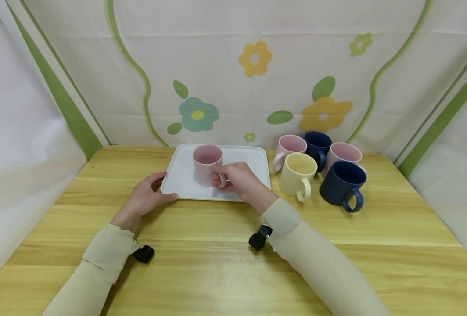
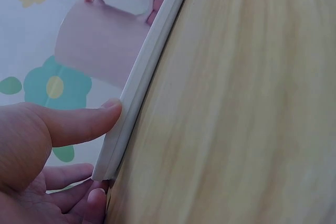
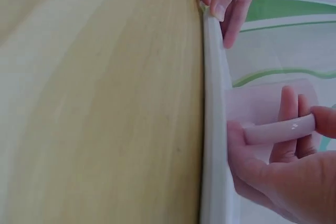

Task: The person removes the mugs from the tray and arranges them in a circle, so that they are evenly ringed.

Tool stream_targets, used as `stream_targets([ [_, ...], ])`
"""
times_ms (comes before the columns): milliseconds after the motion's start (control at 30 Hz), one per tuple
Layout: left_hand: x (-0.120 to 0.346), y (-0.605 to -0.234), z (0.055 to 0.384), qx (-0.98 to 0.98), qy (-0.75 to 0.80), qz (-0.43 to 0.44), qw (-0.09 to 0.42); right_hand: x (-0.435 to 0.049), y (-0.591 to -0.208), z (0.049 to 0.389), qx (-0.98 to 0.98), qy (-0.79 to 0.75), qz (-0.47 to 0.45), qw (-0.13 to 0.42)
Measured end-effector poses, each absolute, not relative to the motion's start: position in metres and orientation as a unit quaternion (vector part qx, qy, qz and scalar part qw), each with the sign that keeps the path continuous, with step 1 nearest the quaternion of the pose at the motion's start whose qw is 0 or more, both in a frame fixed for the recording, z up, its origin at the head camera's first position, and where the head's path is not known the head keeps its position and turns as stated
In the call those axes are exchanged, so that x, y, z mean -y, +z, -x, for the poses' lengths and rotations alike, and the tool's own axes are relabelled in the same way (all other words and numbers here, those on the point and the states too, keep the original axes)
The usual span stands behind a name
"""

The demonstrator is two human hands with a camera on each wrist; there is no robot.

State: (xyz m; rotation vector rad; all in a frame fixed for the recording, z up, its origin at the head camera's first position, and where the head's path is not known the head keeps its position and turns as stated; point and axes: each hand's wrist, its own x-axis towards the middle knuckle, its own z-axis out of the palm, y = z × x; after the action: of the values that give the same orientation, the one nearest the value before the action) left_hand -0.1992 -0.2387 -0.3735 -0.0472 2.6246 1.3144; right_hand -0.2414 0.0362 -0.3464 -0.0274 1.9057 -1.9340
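Observation:
A pink mug (image 1: 204, 172) stands upright on a white rectangular tray (image 1: 251, 156), left of its middle. My right hand (image 1: 242, 181) grips the mug by its handle, which faces right and toward me; the right wrist view has fingers passing through the handle (image 3: 278, 131) with the thumb on top. At the tray's near left corner, my left hand (image 1: 146, 195) holds the rim. Its thumb (image 2: 89, 124) lies on the near edge in the left wrist view, while the other fingers bend round the corner, their tips partly hidden.
Right of the tray is a group of mugs: a cream mug (image 1: 294, 177) and a navy mug (image 1: 338, 186) in front, a pink mug (image 1: 290, 142), another navy mug (image 1: 316, 140) and another pink mug (image 1: 344, 153) behind. A flowered curtain (image 1: 217, 66) backs the wooden table (image 1: 206, 263).

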Motion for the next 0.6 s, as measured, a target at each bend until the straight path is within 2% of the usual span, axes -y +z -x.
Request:
stream_targets([
  [600,0.239,-0.375,0.199,-0.892,0.44,0.01,0.103,-0.082,-0.344,0.209,-0.685,-0.705,-0.021,0.184],
])
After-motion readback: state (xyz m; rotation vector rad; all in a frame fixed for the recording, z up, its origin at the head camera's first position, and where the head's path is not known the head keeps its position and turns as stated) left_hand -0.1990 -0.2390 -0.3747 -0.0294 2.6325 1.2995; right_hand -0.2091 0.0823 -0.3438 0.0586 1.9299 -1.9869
